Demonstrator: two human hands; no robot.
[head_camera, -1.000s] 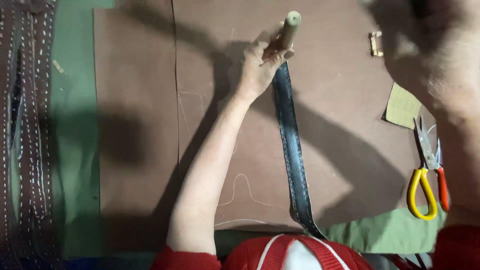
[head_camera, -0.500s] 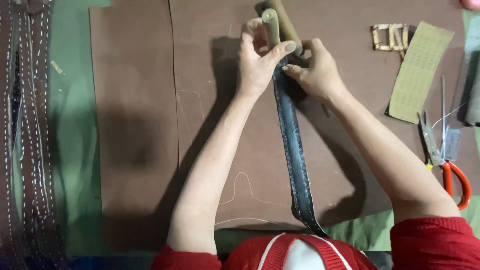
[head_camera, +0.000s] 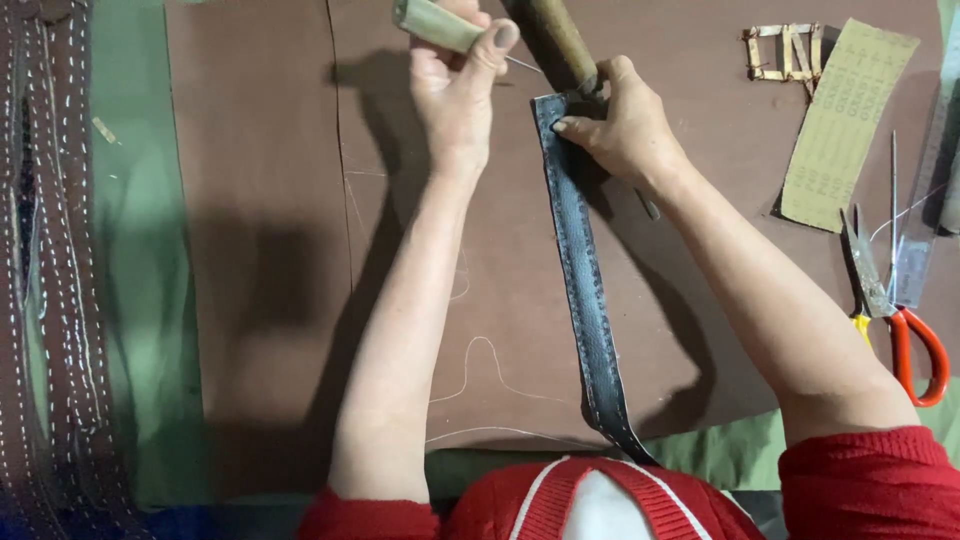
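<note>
at the far left lie brown stitched straps (head_camera: 55, 260) on a green cloth (head_camera: 140, 300), beside a wide brown leather sheet (head_camera: 270, 250). the left hand (head_camera: 455, 95) is closed around a pale wooden tool handle (head_camera: 435, 24), thumb pressed over its end, held above the sheet. just right, the dark leather strap (head_camera: 585, 290) runs from the person's chest up the sheet; the right hand (head_camera: 625, 125) presses its top end down with thumb and fingertips, next to a brown wooden handle (head_camera: 562, 38). further right sit a small woven frame (head_camera: 780, 52), a sandpaper strip (head_camera: 848, 110), and red-and-yellow scissors (head_camera: 900, 330). no containers are in view.
</note>
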